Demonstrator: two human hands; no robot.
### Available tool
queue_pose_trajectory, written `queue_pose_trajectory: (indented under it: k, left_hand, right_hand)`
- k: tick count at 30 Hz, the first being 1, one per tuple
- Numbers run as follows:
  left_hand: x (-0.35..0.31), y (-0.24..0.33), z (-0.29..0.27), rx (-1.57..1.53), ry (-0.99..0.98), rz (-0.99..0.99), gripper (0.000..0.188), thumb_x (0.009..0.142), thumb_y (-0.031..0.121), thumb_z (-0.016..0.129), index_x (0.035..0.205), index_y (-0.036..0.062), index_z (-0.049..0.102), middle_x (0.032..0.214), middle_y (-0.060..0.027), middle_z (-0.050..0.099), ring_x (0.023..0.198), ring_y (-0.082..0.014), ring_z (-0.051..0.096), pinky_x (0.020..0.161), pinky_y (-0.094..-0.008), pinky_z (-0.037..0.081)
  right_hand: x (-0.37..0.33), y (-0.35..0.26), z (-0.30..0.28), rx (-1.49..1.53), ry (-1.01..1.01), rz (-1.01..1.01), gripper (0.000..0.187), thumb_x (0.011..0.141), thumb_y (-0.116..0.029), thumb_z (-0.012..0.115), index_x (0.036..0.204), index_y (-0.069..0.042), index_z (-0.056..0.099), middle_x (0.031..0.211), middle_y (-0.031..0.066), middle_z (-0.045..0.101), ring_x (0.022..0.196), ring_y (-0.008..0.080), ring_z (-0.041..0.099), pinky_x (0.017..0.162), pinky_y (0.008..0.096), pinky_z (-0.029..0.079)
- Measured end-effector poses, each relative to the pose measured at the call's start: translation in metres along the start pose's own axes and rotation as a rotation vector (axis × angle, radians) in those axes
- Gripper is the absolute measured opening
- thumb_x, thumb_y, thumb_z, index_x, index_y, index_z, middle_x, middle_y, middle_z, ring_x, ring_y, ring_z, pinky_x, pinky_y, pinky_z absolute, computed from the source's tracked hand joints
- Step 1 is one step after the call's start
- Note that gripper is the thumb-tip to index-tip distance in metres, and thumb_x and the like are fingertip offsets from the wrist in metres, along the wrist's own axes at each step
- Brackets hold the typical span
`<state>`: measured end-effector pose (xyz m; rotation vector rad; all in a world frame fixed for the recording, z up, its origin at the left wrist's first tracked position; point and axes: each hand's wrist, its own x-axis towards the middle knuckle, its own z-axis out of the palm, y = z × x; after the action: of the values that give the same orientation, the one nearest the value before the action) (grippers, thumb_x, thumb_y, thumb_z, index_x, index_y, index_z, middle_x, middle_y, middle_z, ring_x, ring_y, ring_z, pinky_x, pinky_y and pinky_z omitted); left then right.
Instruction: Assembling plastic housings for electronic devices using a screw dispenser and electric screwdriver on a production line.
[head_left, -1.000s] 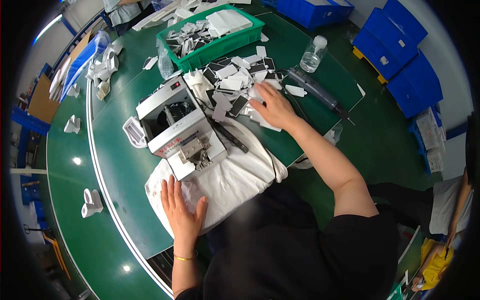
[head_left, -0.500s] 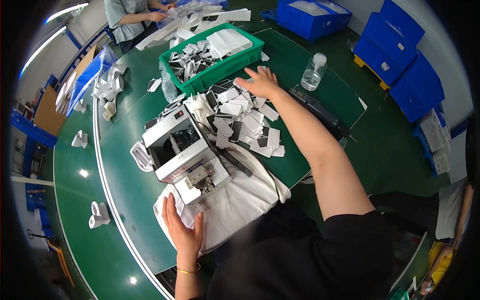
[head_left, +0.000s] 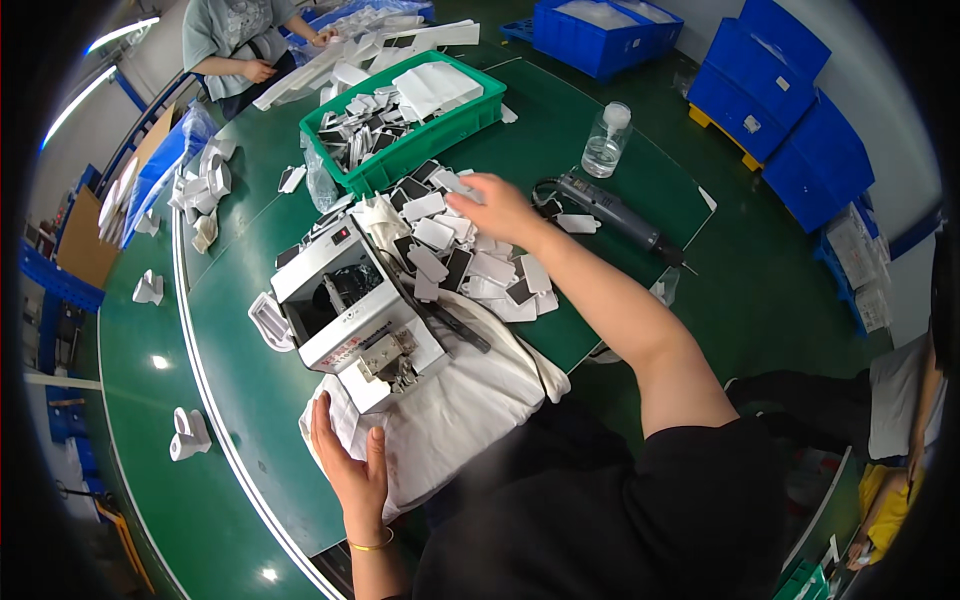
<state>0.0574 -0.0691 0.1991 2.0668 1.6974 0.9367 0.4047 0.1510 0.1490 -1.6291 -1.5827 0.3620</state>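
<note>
My right hand [head_left: 492, 210] reaches over the far side of a heap of small flat white plastic pieces [head_left: 434, 234], some showing dark faces. Its thumb and fingers are apart and touch the heap; the fingers are partly hidden. My left hand [head_left: 355, 475] is open, its fingers extended beside a white cloth [head_left: 460, 405] at the table's near edge. On this cloth stands a small white machine [head_left: 350, 335] with an open-topped housing and a metal mechanism at its front.
A green crate [head_left: 425, 130] of similar pieces stands beyond the heap. To the right are a dark power screwdriver [head_left: 620, 215] and a clear pump bottle [head_left: 605, 145]. White curved parts [head_left: 190, 433] stand at the left. Another person [head_left: 235, 55] works at the far side.
My right hand has moved left and nearer over the heap, from outspread beside the crate. One piece now shows near the screwdriver. My left hand stays by the cloth, and the whole view has shifted slightly.
</note>
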Motion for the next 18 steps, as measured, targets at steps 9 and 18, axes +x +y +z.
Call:
queue_pose_trajectory:
  k: [9, 18]
  left_hand:
    - [-0.018, -0.005, -0.006, -0.083, 0.083, -0.008, 0.07, 0.091, 0.02, 0.069, 0.147, -0.0023, 0.032, 0.147, -0.0211, 0.043, 0.138, -0.0321, 0.041, 0.115, -0.0431, 0.029]
    - [-0.028, 0.006, -0.005, -0.168, 0.158, -0.036, 0.067, 0.083, 0.006, 0.072, 0.141, -0.0032, 0.041, 0.14, -0.0205, 0.049, 0.132, -0.0324, 0.046, 0.112, -0.0405, 0.033]
  right_hand:
    - [-0.083, 0.048, -0.122, -0.608, -0.057, -0.049, 0.03, 0.08, -0.007, 0.065, 0.11, -0.01, 0.069, 0.108, 0.0127, 0.069, 0.094, 0.0356, 0.066, 0.082, 0.0461, 0.053]
    - [-0.059, -0.018, -0.1, -0.018, -0.139, 0.087, 0.032, 0.079, -0.011, 0.074, 0.109, -0.001, 0.069, 0.101, 0.0132, 0.072, 0.082, 0.0217, 0.067, 0.075, 0.0339, 0.053]
